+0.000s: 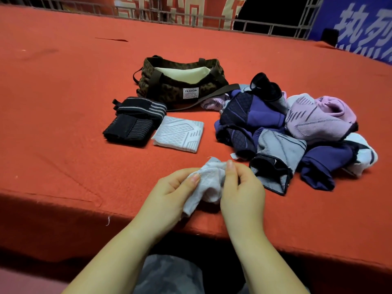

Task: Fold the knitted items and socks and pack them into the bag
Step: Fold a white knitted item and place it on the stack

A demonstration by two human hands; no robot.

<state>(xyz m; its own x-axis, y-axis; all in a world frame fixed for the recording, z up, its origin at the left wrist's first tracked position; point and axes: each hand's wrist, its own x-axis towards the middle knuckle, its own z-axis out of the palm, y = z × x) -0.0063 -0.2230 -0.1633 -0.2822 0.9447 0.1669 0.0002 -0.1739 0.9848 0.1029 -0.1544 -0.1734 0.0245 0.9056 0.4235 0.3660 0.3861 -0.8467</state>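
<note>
Head view: both hands over the near edge of red-covered table [63, 124], working one white sock [209, 183]. Left hand [169, 194] pinching its left side, thumb on top; right hand [241, 187] pinching the upper right part between thumb and forefinger. Sock bunched, long axis running from lower left to upper right, loose end hanging toward lower left. Farther back, camouflage bag [169, 90] lying open, pale lining showing, mouth facing up, white label reading "FASHION", smaller lines unreadable. Just before it, folded black striped item [133, 122] touching folded white patterned item [179, 133]. To the right, unfolded pile [292, 128] of purple, pink, grey and white pieces. Beyond, blue banner [360, 28] with large white Chinese characters, partly cut off.
</note>
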